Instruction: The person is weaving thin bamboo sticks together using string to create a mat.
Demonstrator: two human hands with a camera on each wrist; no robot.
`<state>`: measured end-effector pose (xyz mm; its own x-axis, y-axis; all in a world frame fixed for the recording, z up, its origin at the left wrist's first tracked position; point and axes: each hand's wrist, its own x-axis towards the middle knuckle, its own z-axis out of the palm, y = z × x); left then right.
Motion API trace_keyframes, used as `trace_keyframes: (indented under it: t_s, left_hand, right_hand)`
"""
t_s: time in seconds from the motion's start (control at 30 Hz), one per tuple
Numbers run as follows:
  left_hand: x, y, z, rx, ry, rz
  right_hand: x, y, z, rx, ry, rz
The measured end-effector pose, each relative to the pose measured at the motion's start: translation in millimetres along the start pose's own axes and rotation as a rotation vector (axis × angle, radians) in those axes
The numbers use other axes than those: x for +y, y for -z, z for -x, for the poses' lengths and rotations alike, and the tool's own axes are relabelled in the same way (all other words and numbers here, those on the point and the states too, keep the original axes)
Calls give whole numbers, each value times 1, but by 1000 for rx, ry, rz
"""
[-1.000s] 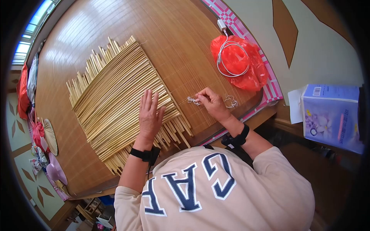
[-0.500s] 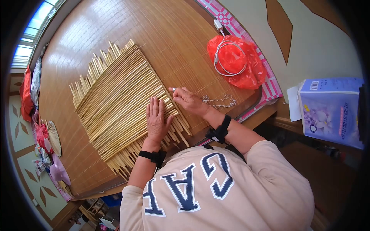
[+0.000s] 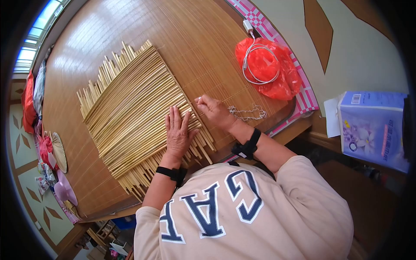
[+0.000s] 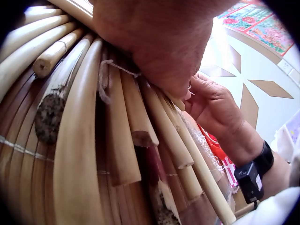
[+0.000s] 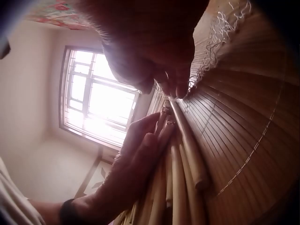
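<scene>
A mat of thin bamboo sticks [image 3: 134, 108] lies on the table, its stick ends uneven. My left hand [image 3: 177, 136] rests palm down on its lower right part, fingers extended. Beside the mat's right edge, my right hand [image 3: 216, 113] has curled fingers, and a thin white string shows at its fingertips in the left wrist view. Loose white string [image 3: 247, 113] trails on the table right of that hand. The right wrist view has the right hand [image 5: 154, 47] over the stick ends [image 5: 187, 154], with the left hand [image 5: 133, 161] against them.
A red plastic bag [image 3: 271, 71] with a coiled white cable [image 3: 277, 65] lies at the table's right edge. Beyond the edge stands a purple tissue pack [image 3: 372, 130]. A woven fan [image 3: 59, 151] and a pink hat [image 3: 66, 188] are at the far left.
My right hand has moved left to the mat's edge, and the string now trails behind it. My left hand has shifted slightly right and down across the sticks.
</scene>
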<state>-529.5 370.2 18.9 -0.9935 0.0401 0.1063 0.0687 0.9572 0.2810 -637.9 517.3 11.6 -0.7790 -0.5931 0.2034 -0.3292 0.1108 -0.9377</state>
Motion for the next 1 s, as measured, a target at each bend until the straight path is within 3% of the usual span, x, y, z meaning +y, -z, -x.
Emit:
trace_keyframes:
  t_s: [0.03, 0.1, 0.2, 0.3, 0.33, 0.87, 0.93, 1.0]
  left_hand:
    - [2, 2, 0, -3, 0, 2]
    - [5, 7, 0, -38, 4, 18]
    - [7, 6, 0, -15, 5, 33]
    - [5, 2, 1, -13, 3, 24]
    - [5, 2, 1, -14, 2, 24]
    - [5, -1, 3, -33, -3, -41]
    - [5, -1, 2, -24, -9, -49]
    - [6, -1, 2, -11, -9, -43]
  right_hand:
    - [-2, 4, 3, 0, -3, 0]
    - [-7, 15, 9, 39, -369, -106]
    - [-14, 18, 30, -11, -491, -117]
    - [-24, 14, 45, -64, -472, 95]
    - [-20, 9, 50, -11, -383, 82]
    - [-13, -8, 54, 71, -384, -1]
    - [-13, -3, 54, 122, -226, 154]
    - [-21, 7, 54, 119, -221, 256]
